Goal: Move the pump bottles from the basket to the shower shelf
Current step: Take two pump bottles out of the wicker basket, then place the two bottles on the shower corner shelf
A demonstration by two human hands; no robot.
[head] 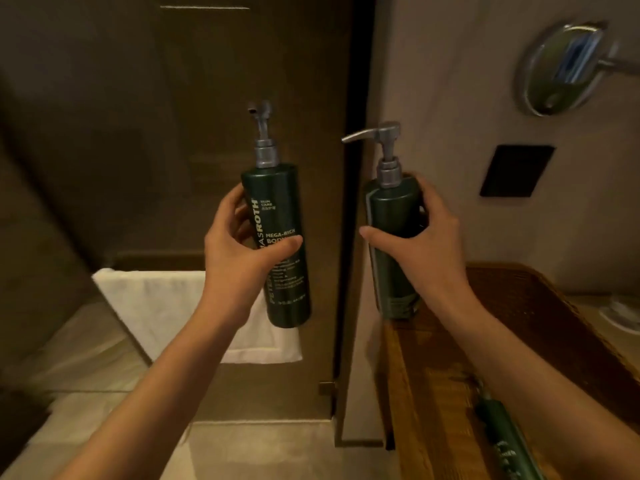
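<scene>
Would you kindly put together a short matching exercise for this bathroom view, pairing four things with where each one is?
Things:
1. bottle with readable label
2. bottle with long spout
3. third green bottle
4. white towel

Places:
A. lying in the woven basket
B. spread on the floor, lower left
C. held upright in the right hand
D. held upright in the left hand

Pairs: 1-D, 2-C, 3-A, 4-B
</scene>
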